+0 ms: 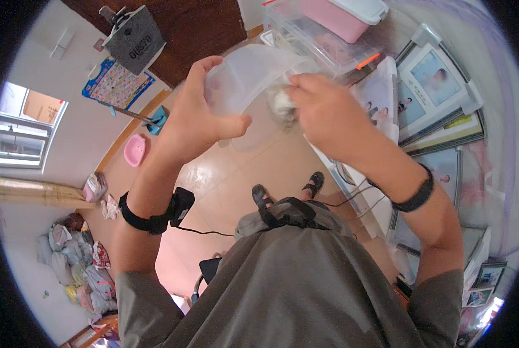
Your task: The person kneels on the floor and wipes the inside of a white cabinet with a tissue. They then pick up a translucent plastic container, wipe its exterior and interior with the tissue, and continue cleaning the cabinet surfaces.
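A translucent plastic container (245, 72) is held up in front of me, tilted. My left hand (198, 119) grips its left side, with the thumb at the near edge and the fingers up along the far side. My right hand (326, 107) is closed at the container's right side. Out of its fingers shows a white, crumpled wad (282, 105) that looks like a cloth. Motion blurs the wad and the right fingertips, so whether it touches the container I cannot tell.
Framed photos (433, 78) lean and stack along the right. Clear storage boxes and a pink bin (337, 20) stand at the far right. On the tiled floor lies a pink basin (135, 150); bagged items (76, 261) pile up at the left. Cables run from both wrist straps.
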Motion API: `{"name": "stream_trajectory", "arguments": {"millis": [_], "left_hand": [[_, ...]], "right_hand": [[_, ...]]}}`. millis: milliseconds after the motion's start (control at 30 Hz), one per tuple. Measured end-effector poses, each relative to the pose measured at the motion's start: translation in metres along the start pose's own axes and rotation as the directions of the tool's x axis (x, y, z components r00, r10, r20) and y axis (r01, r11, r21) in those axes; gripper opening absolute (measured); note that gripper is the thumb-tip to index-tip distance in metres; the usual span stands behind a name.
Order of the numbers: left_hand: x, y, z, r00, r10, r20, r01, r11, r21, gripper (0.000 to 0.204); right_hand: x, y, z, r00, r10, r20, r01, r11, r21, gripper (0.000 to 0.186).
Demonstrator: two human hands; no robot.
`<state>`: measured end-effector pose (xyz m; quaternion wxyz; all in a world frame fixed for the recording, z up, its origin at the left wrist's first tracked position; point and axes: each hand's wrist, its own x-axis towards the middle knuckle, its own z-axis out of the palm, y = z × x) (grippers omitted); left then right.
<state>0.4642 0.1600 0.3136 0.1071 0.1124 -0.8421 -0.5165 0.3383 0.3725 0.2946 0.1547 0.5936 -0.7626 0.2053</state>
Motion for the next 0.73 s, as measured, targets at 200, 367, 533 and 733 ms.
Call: {"name": "stream_trajectory", "arguments": {"millis": [200,367,533,733], "left_hand": [[-0.005,0.011,0.009,0.995,0.087,0.041,-0.089,0.995,0.035,0.094],[-0.015,-0.006,0.004,0.994,0.110,-0.016,-0.110,0.993,0.050,0.092],[-0.018,-0.013,-0.010,0.991,0.102,-0.082,-0.089,0.984,0.156,0.093],[-0.011,-0.016,-0.030,0.987,0.090,-0.131,-0.097,0.994,-0.047,0.092]], "right_hand": [[0.018,0.006,0.049,0.981,0.120,0.151,-0.135,0.987,0.088,0.026],[0.020,-0.010,0.026,0.903,-0.052,0.427,-0.044,0.977,0.210,0.037],[-0.008,-0.005,0.021,0.874,-0.292,0.388,0.059,0.857,0.512,0.041],[-0.036,-0.003,0.008,0.836,-0.221,0.502,-0.195,0.735,0.649,0.040]]}}
